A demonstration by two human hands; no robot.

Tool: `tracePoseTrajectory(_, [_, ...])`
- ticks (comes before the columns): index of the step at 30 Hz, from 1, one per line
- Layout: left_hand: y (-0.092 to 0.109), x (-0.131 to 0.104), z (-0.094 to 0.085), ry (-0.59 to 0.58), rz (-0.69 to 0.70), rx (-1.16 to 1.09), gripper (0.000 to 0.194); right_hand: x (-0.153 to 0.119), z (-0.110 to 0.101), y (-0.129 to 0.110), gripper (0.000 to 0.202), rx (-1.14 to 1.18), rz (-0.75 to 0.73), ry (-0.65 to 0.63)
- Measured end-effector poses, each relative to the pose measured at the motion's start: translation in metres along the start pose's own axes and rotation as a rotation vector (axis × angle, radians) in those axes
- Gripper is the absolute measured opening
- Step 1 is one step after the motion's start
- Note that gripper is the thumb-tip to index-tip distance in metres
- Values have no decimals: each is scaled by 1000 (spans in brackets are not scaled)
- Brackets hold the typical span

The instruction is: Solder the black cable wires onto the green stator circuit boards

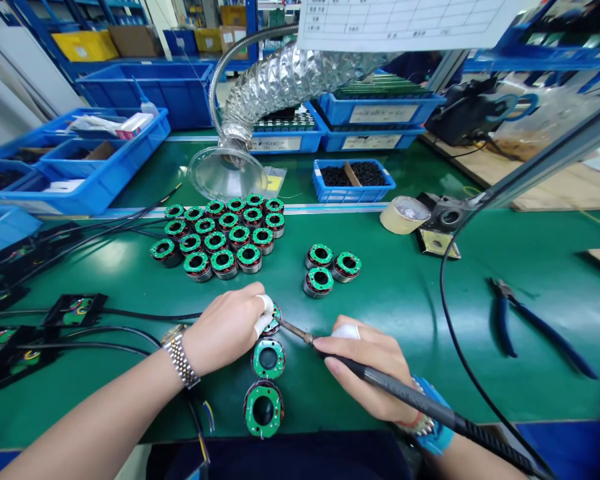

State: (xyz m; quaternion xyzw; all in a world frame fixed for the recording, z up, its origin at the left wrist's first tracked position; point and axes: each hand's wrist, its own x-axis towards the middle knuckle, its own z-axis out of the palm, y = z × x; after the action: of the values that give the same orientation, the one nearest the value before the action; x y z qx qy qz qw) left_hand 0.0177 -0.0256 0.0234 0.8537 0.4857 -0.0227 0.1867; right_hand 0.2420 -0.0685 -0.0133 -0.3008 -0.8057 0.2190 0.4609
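Observation:
My left hand (235, 323), with white finger cots on its fingertips, is closed in a pinch at the left side of a small motor stator (275, 323) topped by a green circuit board. Its fingers hide what they pinch; a black cable (150, 314) runs in under this hand. In my right hand (367, 363) is a soldering iron (405, 395), gripped like a pen, its tip touching or very near that stator's board. Two more stators, a middle one (269, 359) and a front one (263, 408), stand in line towards me.
Several stators (223, 261) stand grouped behind my left hand, and three others (320, 280) further right. Blue-handled cutters (535, 327) lie at right, near a soldering-iron stand (437, 227) and tape roll (405, 215). Open black housings (75, 310) with cables lie left. A fume hood (229, 175) hangs behind.

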Motion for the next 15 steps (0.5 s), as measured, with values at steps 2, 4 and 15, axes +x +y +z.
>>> tracePoseTrajectory(2, [0, 0, 0, -4, 0, 1, 21, 0, 0, 0, 24, 2, -8, -1])
tracePoseTrajectory(4, [0, 0, 0, -5, -2, 0, 21, 0, -2, 0, 25, 1, -3, 14])
tracePoseTrajectory(15, [1, -1, -1, -18, -22, 9, 21, -2, -5, -1, 27, -35, 72, 147])
